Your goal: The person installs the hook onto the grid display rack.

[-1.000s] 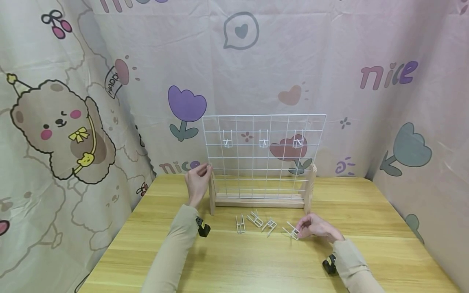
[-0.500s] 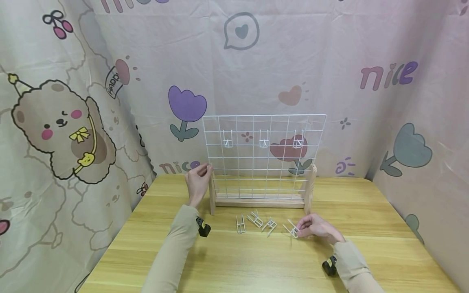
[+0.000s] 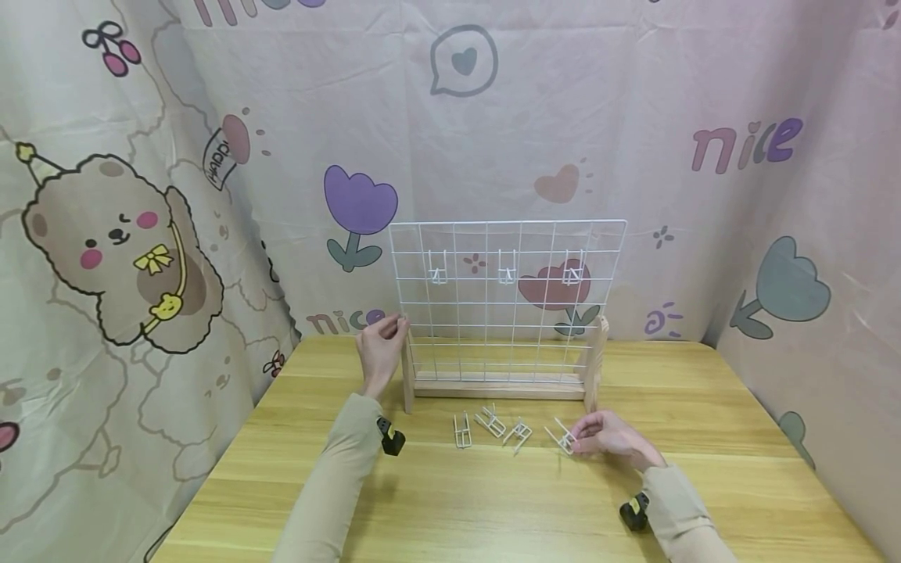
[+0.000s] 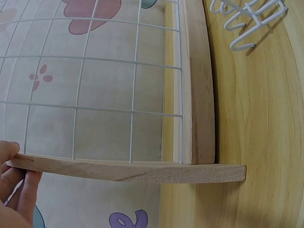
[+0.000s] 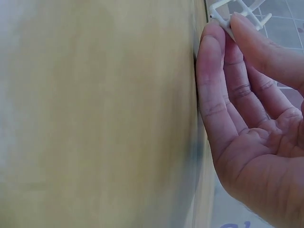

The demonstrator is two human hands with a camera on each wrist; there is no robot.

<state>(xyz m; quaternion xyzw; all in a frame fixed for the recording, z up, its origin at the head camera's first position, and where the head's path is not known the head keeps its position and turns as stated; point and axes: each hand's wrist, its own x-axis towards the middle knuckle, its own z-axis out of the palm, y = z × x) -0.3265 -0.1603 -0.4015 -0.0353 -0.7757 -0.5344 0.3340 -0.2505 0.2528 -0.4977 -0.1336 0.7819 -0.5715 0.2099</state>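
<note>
A white wire grid rack with a wooden base (image 3: 500,389) stands in the middle of the table. My left hand (image 3: 380,352) pinches the top of its left wooden post (image 4: 123,172), thumb on one side and fingers on the other. To the right, in front of the rack, my right hand (image 3: 614,438) holds a white wire hook (image 3: 564,441) between thumb and fingertips, prongs pointing away to the upper left. The right wrist view shows part of that hook (image 5: 247,10) at its top edge. Hooks of like shape hang on the grid, at left (image 3: 437,275), middle and right.
Loose hooks lie before the base: one at left (image 3: 461,432), one in the middle (image 3: 490,422), one at right (image 3: 519,432). A printed curtain (image 3: 464,141) hangs behind and beside the wooden table (image 3: 479,500). Each wrist carries a small black camera (image 3: 635,512).
The hook's prongs in my right hand have tipped up slightly, and the hook has shifted a little to the right. My left hand stays on the post.
</note>
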